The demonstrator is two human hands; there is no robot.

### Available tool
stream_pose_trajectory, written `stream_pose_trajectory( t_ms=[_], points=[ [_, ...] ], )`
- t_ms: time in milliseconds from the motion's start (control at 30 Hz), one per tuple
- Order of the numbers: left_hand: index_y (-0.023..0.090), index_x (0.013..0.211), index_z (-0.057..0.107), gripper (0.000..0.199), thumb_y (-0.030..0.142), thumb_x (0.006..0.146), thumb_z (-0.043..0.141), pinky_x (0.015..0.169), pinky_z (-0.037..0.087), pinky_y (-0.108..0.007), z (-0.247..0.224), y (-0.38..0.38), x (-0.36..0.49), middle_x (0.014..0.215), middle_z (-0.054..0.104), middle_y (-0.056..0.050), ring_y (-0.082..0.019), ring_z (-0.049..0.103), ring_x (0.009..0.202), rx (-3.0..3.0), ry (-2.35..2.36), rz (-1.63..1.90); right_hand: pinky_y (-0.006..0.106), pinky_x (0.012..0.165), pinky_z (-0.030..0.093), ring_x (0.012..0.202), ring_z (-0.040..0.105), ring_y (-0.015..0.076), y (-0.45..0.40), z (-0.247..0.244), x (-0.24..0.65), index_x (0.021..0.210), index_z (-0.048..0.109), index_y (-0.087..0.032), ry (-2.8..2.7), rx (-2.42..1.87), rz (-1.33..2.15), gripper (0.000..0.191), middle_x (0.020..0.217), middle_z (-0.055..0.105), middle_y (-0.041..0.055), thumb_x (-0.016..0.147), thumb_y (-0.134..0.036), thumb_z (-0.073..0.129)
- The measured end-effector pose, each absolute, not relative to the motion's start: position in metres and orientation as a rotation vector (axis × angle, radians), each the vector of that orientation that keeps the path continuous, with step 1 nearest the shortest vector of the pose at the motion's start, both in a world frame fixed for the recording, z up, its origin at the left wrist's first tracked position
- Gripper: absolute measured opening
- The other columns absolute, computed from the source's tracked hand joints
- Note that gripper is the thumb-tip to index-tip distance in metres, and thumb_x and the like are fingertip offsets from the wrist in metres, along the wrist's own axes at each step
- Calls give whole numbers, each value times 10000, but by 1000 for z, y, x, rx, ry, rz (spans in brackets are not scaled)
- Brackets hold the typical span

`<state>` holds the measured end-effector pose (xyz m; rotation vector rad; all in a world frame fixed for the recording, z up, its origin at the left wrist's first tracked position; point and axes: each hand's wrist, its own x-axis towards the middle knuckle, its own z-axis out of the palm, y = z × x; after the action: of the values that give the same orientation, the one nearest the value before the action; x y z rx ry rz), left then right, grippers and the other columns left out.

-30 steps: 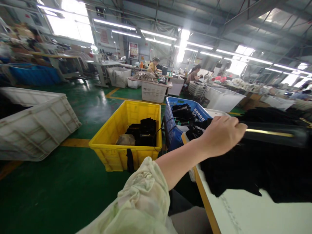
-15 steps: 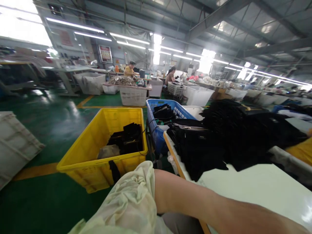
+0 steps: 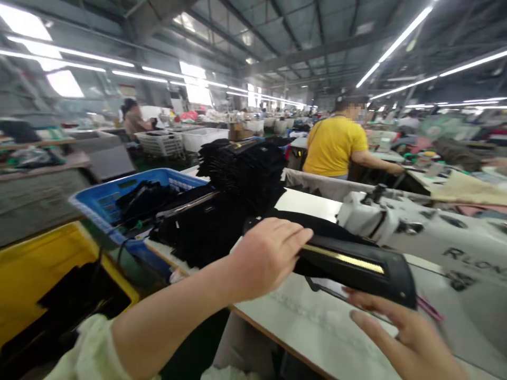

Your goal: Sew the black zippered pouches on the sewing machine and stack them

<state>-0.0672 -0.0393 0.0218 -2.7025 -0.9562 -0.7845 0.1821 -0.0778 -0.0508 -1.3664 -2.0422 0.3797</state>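
My left hand (image 3: pixel 267 256) has its fingers closed over the left end of a black fabric panel with a gold zipper (image 3: pixel 356 274), above the white tabletop (image 3: pixel 309 322). The panel's far end is bent downward at the right. Just below that end, my right hand (image 3: pixel 407 332) is open, thumb and fingers apart; its fingertips are close to the panel's lower edge, and I cannot tell whether they touch. Behind my left hand lies a pile of black fabric panels (image 3: pixel 206 221), with a taller stack (image 3: pixel 245 163) at the back.
A white sewing machine (image 3: pixel 447 237) stands on the right of the table. To the left are a blue basket (image 3: pixel 89 200) and a yellow bin (image 3: pixel 39 248), both with black pieces inside. A co-worker in a yellow shirt (image 3: pixel 336 142) stands beyond the machine.
The view has swung right, from the bins to the sewing machine. My left arm, earlier stretched to the right, now shows its hand holding the zippered panel. My right hand has come into view.
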Motion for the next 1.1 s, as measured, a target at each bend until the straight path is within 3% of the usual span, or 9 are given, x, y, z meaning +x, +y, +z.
stream_pose_trajectory(
  t_ms=[167,367,500,667,800,867,967,1033,1100],
  points=[
    [98,1144,456,350,171,802,474,940,386,-370,28,-29,-60,1130,539,-118,-201,492,1044,-2870,-1040,-671,370,832,435,999,515,234,-69,-33,177,1141,448,-216,-1842,-1231,66,428,1107,542,74,749,-353,555],
    [143,1165,453,360,181,808,486,952,367,-310,32,-23,-53,1150,537,-79,-174,490,1061,-3152,-1153,-489,339,857,410,1026,493,218,-72,-23,173,1091,453,-223,-1861,-1092,-21,371,1125,525,76,747,-291,574],
    [186,1142,480,339,192,803,499,917,380,-292,36,-20,-51,1107,562,-43,-165,513,1018,-3259,-1222,-428,328,752,460,897,555,212,-68,-18,174,1071,456,-206,-1818,-1197,84,389,979,590,62,730,-334,591],
    [180,1169,457,407,165,770,533,939,361,-293,33,-19,-50,1143,541,-50,-162,494,1045,-3231,-1146,-452,311,778,449,897,556,192,-67,-12,178,958,567,-215,-1958,-1060,515,236,948,606,42,757,-338,558],
    [158,1167,461,373,156,794,483,937,359,-331,39,-21,-52,1148,536,-73,-177,486,1055,-3052,-1104,-518,252,440,451,479,537,131,-68,-15,183,830,582,-168,-1869,-1038,1370,363,611,573,8,806,-490,415],
    [156,1158,475,352,160,807,460,924,366,-317,46,-21,-52,1136,547,-68,-175,502,1034,-3052,-1126,-509,243,373,410,384,469,111,-66,-19,184,788,574,-166,-1790,-1136,1387,386,525,518,-14,806,-510,398],
    [187,1106,529,312,161,802,464,848,405,-267,55,-19,-50,1018,604,-22,-156,552,928,-3267,-1233,-384,311,684,465,733,566,175,-63,-23,182,808,597,-190,-1795,-1223,775,238,784,592,44,793,-399,484],
    [188,1080,551,295,188,792,489,785,425,-242,55,-13,-51,952,621,-8,-150,567,870,-3521,-1372,-280,337,866,378,1002,481,210,-63,-23,181,774,610,-206,-1853,-1169,586,183,1058,541,68,793,-349,497],
    [159,1082,549,316,244,779,522,759,436,-241,48,-6,-55,956,622,-26,-159,571,859,-3809,-1584,-212,331,915,326,1102,402,219,-63,-22,181,655,591,-192,-1894,-1147,601,236,1173,469,66,799,-349,488]
  ],
)
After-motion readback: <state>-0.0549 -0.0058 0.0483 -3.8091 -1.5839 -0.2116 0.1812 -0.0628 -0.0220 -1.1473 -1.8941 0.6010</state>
